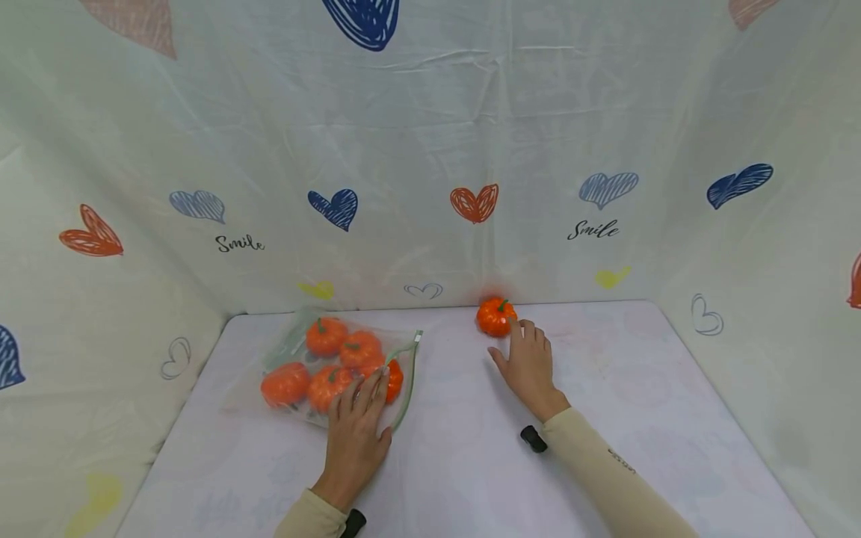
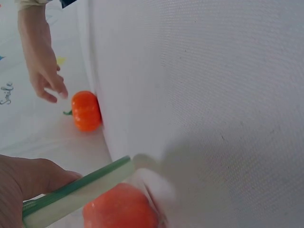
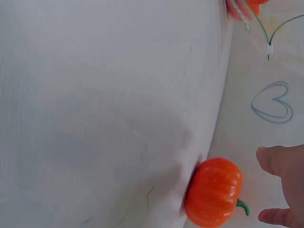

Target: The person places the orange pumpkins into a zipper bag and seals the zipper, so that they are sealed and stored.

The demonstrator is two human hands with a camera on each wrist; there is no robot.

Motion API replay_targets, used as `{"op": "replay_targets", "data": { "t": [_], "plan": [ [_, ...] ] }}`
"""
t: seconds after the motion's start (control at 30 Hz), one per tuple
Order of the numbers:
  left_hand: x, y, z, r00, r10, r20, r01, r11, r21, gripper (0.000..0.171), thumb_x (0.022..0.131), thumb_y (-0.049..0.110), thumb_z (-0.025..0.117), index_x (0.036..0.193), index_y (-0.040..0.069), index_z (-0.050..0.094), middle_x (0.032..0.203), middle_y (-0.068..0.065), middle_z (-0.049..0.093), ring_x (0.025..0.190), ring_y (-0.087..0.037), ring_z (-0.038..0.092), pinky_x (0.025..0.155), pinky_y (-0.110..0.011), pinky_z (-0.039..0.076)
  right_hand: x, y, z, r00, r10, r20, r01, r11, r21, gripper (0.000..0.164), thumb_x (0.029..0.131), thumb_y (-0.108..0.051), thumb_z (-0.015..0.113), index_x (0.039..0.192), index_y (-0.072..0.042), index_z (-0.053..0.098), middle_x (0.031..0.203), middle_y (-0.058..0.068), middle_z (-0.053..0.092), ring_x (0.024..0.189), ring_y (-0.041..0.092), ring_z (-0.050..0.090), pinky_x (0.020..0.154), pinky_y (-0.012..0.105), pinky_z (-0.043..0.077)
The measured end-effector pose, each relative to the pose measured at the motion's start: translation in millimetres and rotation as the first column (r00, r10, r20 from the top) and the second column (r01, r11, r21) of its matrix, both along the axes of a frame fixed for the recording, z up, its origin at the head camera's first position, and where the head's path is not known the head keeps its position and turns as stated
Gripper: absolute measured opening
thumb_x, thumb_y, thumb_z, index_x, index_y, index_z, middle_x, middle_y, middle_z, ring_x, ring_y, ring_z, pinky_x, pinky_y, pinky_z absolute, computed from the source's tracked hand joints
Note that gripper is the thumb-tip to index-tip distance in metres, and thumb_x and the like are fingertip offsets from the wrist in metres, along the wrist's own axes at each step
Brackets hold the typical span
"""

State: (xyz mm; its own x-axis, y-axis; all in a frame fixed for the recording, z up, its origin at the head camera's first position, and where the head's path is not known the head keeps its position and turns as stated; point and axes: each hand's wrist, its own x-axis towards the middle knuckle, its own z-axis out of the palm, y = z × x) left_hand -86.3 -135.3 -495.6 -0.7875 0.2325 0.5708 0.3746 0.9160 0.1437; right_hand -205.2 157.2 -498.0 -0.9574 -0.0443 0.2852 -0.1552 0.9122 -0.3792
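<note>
A clear zip bag [image 1: 282,347] with a green zip edge lies on the left half of the table, holding several small orange toy pumpkins [image 1: 326,336]. My left hand [image 1: 356,433] rests over its near right part, fingers extended at the bag's mouth. In the left wrist view, the thumb [image 2: 52,178] lies along the green zip edge [image 2: 80,187]; the fingertips are hidden there. One loose orange pumpkin [image 1: 494,317] with a green stem sits at the table's back edge. Beside it, my right hand [image 1: 530,368] reaches with thumb and fingers spread, holding nothing.
The white-covered table [image 1: 464,463] ends at the back against a hanging white cloth [image 1: 403,142] printed with hearts and "Smile". More of that cloth hangs at both sides. Dark wrist devices [image 1: 534,439] show by both sleeves.
</note>
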Motion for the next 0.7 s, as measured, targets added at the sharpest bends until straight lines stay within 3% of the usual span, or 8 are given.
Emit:
{"op": "replay_targets", "data": {
  "t": [0.3, 0.7],
  "plan": [
    [0.2, -1.8, -0.1, 1.0, -0.002, -0.013, 0.002, 1.0, -0.001, 0.102, 0.051, 0.002, 0.102, 0.144, -0.002, 0.061, 0.147, -0.012, 0.058, 0.126, -0.037, 0.05, 0.095, -0.054, 0.042, -22.9, 14.0, 4.1, 0.994, -0.02, 0.108, 0.02, 1.0, 0.0, 0.081, 0.094, -0.036, 0.081, 0.15, 0.009, 0.043, 0.142, 0.033, 0.048, 0.129, 0.051, 0.047, 0.112, 0.061, 0.039],
    [-0.4, -2.0, -0.1, 0.999, -0.012, -0.036, 0.013, 1.0, 0.013, 0.103, 0.049, 0.001, 0.102, 0.144, -0.001, 0.061, 0.145, -0.011, 0.059, 0.125, -0.037, 0.051, 0.095, -0.054, 0.042, -49.9, 11.3, 5.0, 0.977, -0.04, 0.211, 0.044, 0.999, -0.011, 0.087, 0.093, -0.039, 0.082, 0.151, 0.01, 0.041, 0.144, 0.032, 0.049, 0.129, 0.051, 0.047, 0.112, 0.063, 0.039]
  ]
}}
